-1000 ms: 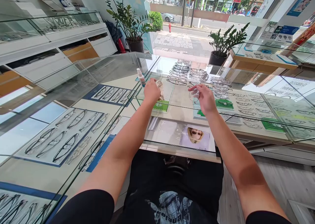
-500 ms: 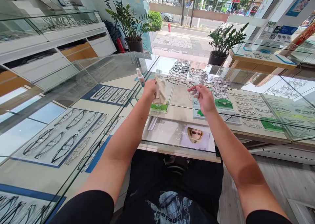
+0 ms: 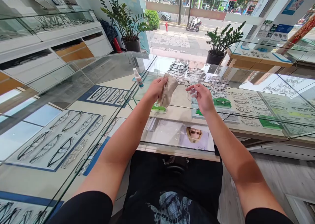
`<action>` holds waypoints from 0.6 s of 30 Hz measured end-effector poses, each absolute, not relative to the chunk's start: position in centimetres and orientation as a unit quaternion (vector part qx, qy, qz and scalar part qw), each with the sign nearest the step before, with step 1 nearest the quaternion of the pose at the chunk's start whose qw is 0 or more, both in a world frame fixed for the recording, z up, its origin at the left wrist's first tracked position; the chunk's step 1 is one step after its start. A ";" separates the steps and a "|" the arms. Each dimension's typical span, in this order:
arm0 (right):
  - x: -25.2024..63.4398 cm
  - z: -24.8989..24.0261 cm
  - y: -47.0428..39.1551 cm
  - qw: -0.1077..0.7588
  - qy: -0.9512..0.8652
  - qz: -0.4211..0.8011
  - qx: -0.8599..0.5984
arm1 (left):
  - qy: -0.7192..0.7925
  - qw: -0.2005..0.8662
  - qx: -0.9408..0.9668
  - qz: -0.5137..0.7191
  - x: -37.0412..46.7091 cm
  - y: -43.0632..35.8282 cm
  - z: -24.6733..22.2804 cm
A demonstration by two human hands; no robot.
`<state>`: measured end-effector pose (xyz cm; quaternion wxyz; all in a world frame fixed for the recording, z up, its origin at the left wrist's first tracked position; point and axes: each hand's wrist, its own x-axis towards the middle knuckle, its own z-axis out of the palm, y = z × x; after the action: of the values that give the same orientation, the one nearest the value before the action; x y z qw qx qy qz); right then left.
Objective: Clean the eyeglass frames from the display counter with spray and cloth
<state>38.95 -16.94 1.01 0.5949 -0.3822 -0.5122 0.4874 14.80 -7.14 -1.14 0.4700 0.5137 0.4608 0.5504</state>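
A beige cleaning cloth (image 3: 169, 90) hangs from my left hand (image 3: 157, 88), whose fingers are closed on its upper left edge. My right hand (image 3: 203, 97) pinches a pair of thin-framed eyeglasses (image 3: 192, 93) between thumb and fingers, held over the glass counter. The cloth and the eyeglasses are apart, with a gap of bare counter between them. Left of the cloth, a small white spray bottle (image 3: 138, 78) stands upright on the glass. Rows of eyeglasses (image 3: 178, 68) lie just beyond my hands.
The glass showcase (image 3: 177, 104) holds several frames and a leaflet (image 3: 194, 137) with a face in sunglasses. To the left are trays of eyeglasses (image 3: 108, 95). Potted plants (image 3: 131, 45) stand behind, near the window. A second display table (image 3: 258, 58) is at the right.
My left hand and the cloth have moved to the right, closer to the eyeglasses, and the cloth has spread out more. My right hand keeps its pinch on the eyeglasses.
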 end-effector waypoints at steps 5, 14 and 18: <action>38.7 1.3 -17.1 0.591 -0.513 0.498 -0.375 | 0.388 0.488 0.571 0.534 16.7 -9.8 0.1; 37.8 1.9 -17.8 0.613 -0.510 0.486 -0.356 | 0.342 0.430 0.672 0.496 19.1 -12.7 0.9; 37.8 1.9 -17.8 0.621 -0.508 0.476 -0.360 | 0.337 0.420 0.672 0.509 19.4 -13.1 1.0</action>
<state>37.83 -17.82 1.94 0.6208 -0.3598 -0.5082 0.4763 19.38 -13.13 1.00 0.4198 0.6719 0.3372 0.5085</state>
